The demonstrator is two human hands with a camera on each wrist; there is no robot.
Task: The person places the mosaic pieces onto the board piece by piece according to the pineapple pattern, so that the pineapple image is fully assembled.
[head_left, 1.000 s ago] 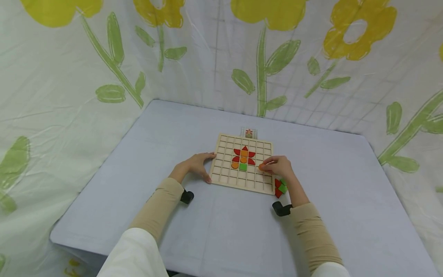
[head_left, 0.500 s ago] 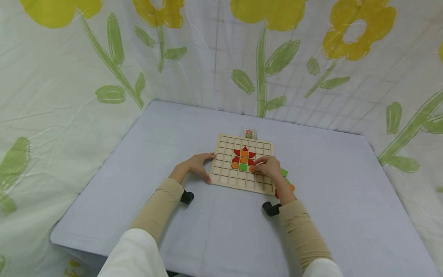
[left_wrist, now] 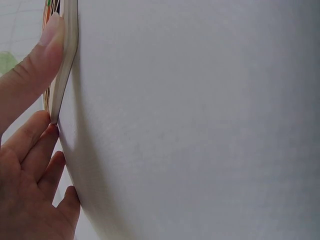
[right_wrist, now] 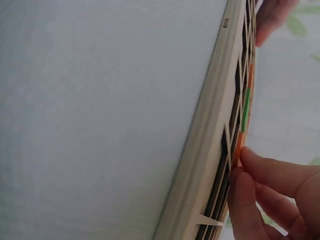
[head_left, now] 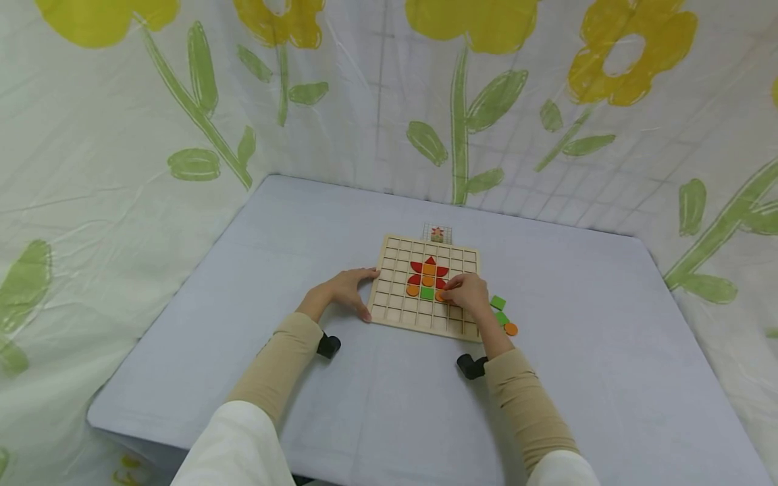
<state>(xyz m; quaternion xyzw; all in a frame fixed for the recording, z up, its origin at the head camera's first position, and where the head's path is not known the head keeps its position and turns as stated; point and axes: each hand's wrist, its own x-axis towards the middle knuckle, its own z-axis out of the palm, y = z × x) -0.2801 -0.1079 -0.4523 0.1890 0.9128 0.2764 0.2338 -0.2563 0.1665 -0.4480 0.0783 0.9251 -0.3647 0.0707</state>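
Observation:
In the head view a wooden grid board lies on the table with a flower pattern of flat pieces. Red pieces surround an orange square; below are a green square and an orange disc to its left. My right hand pinches another orange disc at the cell right of the green square. Its thumb and finger meet at the piece's edge in the right wrist view. My left hand is spread along the board's left side, thumb and fingertips touching the edge and corner.
Beside the board's right edge lie loose green squares and an orange disc, partly behind the right forearm. A small pattern card sits at the board's far edge. Flower-printed curtains rise behind the pale table.
My right hand has moved left over the board, bringing the orange disc next to the green square. The forearm now covers the loose red pieces and uncovers an orange disc. The left hand stays put.

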